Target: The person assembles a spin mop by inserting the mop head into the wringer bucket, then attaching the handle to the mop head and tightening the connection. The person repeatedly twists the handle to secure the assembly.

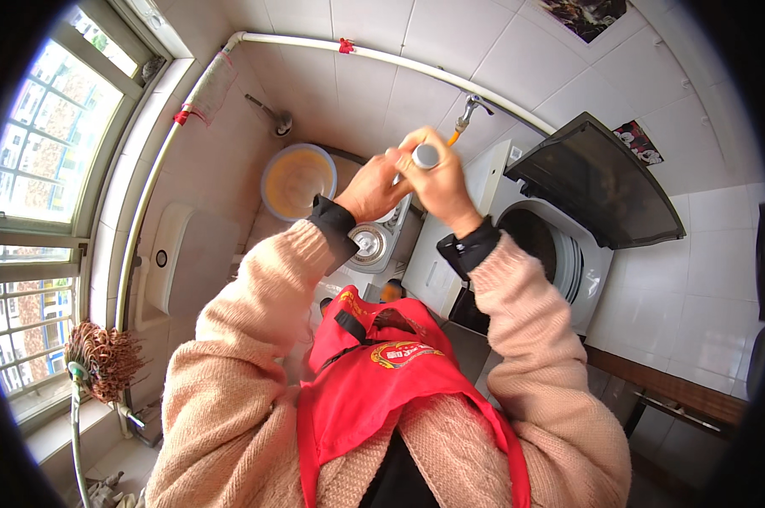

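Both my hands are raised close together in front of me, wrapped round a pole with a rounded grey end cap (425, 156), seen almost end-on. My right hand (441, 190) closes round it just below the cap. My left hand (374, 191) is closed on the pole beside it, its fingertips partly hidden by the right hand. Below them on the floor stands a light grey bucket (388, 257) with a round metal basket (367, 244) in it. The pole's lower end is hidden behind my hands.
A round basin (268, 182) sits behind the bucket to the left. At right is a washing machine (598, 292) with its dark lid (602, 182) raised. A tap (469, 110) with an orange hose is on the wall. A brown-stranded mop (104, 360) stands by the window (39, 144).
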Action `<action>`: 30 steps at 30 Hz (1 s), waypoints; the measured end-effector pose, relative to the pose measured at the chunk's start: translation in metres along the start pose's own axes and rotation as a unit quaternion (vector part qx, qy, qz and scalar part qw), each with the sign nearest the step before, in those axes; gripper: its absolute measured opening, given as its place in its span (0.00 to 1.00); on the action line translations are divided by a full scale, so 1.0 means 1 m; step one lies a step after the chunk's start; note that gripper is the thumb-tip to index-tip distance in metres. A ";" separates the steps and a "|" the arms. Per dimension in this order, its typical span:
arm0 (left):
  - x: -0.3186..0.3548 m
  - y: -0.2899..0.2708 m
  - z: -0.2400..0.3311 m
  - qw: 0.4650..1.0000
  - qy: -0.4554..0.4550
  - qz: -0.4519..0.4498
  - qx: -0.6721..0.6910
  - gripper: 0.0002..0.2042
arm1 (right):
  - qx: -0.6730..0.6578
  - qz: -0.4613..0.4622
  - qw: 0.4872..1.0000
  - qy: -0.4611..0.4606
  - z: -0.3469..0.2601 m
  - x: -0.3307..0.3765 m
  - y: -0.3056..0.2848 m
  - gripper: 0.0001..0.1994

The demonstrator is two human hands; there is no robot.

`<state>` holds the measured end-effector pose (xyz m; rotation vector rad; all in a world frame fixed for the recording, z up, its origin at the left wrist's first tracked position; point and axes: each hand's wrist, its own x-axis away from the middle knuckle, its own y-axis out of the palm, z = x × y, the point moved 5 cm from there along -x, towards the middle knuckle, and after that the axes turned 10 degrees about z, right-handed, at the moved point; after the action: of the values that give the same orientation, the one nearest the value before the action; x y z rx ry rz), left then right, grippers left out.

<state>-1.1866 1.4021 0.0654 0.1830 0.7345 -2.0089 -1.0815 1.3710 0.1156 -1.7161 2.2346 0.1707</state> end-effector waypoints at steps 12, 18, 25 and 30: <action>-0.015 -0.001 0.025 0.998 0.006 0.057 0.006 0.13 | -0.047 0.078 0.994 -0.061 -0.036 -0.016 -0.009 0.11; 0.011 0.028 -0.034 0.999 -0.043 0.026 0.010 0.13 | -0.025 0.054 0.998 -0.026 0.034 0.004 -0.005 0.09; 0.023 0.037 -0.064 0.996 -0.082 -0.028 0.008 0.12 | 0.049 0.053 0.997 0.011 0.067 0.013 0.004 0.11; 0.003 -0.004 -0.003 0.998 -0.050 -0.047 -0.008 0.18 | -0.011 -0.030 0.999 -0.015 -0.016 -0.008 0.004 0.09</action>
<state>-1.1919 1.4034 0.0636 0.0378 0.7072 -2.0838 -1.0861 1.3749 0.1328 -1.7793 2.1644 0.2069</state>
